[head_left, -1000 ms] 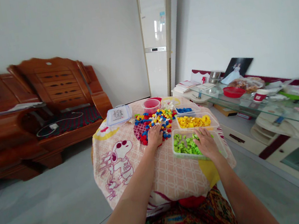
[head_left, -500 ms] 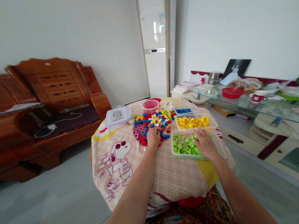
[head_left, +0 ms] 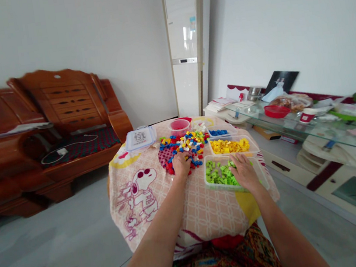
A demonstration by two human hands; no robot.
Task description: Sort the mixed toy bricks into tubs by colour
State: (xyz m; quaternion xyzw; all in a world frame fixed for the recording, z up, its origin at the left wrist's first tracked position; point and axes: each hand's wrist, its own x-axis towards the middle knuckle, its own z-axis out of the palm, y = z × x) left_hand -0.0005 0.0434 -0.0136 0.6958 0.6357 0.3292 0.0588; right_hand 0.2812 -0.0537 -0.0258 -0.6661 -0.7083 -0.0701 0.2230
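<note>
My left hand (head_left: 181,166) is down in a loose pile of mixed toy bricks (head_left: 194,138), red, blue, yellow, white and green. Its fingers curl together among the bricks, and whatever lies between the tips is hidden. My right hand (head_left: 244,171) rests with fingers spread over the right side of a clear plastic tray (head_left: 217,186), partly covering the green bricks (head_left: 218,173) in it. Behind that tray stands a container of yellow bricks (head_left: 229,145), and farther back a smaller one holds blue bricks (head_left: 218,132).
A pink round tub (head_left: 179,126) and a clear lid (head_left: 141,138) stand at the table's back. A patterned cloth (head_left: 189,211) covers the round table. To the right runs a cluttered glass-topped cabinet (head_left: 326,128); a wooden bench (head_left: 70,100) is at the left.
My left hand has shifted slightly to the left within the brick pile, and its fingers are curled a little differently. My right hand stays over the green-brick tray.
</note>
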